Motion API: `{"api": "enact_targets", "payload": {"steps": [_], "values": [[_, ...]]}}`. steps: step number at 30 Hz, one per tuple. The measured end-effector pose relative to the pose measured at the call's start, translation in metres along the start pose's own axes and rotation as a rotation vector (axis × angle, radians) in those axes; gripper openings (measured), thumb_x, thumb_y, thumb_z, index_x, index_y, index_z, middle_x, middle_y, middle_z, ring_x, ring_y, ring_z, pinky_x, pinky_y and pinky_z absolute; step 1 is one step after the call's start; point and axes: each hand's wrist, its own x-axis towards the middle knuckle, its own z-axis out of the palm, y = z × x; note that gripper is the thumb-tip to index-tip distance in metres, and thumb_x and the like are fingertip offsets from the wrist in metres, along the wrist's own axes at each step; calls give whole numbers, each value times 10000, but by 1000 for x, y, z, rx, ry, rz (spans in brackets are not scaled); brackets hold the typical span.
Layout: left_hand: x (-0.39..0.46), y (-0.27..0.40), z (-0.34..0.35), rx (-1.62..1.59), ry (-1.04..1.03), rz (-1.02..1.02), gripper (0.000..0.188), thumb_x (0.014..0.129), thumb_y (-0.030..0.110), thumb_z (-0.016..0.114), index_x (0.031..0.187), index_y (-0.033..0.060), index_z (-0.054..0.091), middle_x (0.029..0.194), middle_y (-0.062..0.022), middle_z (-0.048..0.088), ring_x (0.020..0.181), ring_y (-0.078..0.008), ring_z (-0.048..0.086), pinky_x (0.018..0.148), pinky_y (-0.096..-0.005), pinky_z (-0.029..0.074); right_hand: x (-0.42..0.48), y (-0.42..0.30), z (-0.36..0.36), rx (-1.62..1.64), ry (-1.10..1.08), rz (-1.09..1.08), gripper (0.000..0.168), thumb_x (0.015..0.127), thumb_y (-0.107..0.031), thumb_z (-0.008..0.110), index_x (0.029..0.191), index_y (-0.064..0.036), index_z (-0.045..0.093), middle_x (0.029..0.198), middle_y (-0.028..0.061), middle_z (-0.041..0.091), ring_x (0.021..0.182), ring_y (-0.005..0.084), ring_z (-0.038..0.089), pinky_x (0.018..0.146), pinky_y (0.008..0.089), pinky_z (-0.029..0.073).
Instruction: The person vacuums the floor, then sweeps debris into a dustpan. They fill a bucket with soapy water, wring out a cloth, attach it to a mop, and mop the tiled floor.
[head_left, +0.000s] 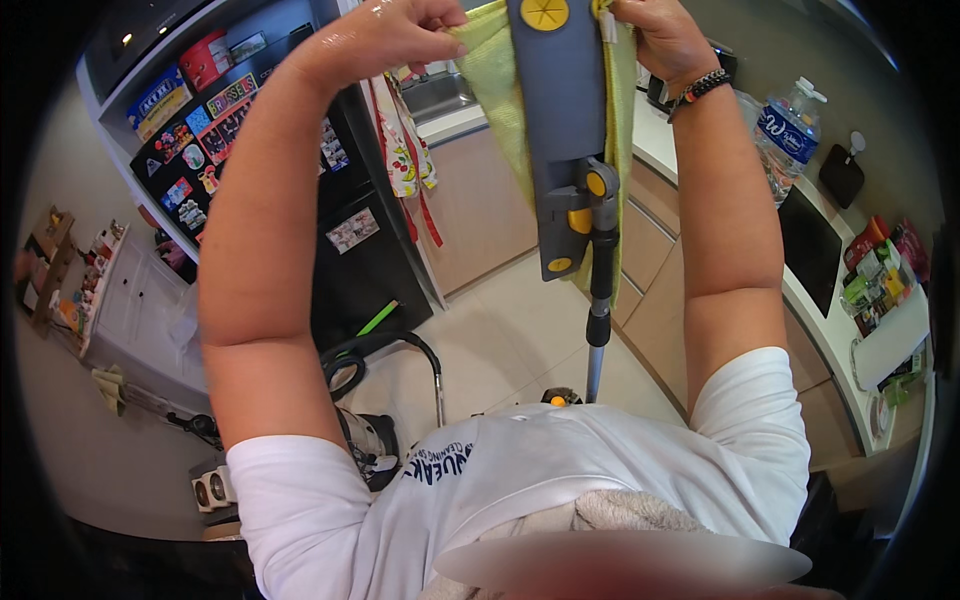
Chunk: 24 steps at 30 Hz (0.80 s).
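Before me a grey flat mop head (562, 97) with round yellow buttons is raised up on its pole (595, 367), which runs down in front of my shirt. A yellow-green microfiber cloth (495, 97) hangs behind the mop head and shows along both its sides. My left hand (397, 34) pinches the cloth's left edge between thumb and fingers; its skin looks wet. On the other side, my right hand (667, 34) grips the cloth near the upper right of the mop head, its fingertips partly cut off by the picture's top.
A canister vacuum cleaner (367, 439) with a curved hose (405, 337) stands on the floor at left, near a black fridge (367, 277). Right, the counter (817, 330) bears a large water bottle (787, 139), a black hob (810, 247) and packets. A sink (439, 97) lies behind.
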Motion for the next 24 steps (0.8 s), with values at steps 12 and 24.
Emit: {"api": "enact_targets", "payload": {"steps": [12,24], "values": [[22,13,-17,-130,423,184,116,677,106,525,660,57,422,582,9,417,490,-80,422,449,-212,385,-8,1,17,-2,62,-44,462,631,79,460,1082,13,384,950,79,508,858,137,498,767,251,387],[16,3,30,89,673,318,308,654,18,493,952,7,415,723,-65,476,616,-110,473,536,-212,394,-13,22,23,-6,248,-200,348,638,71,444,979,3,439,839,46,513,771,127,499,696,227,400]]}}
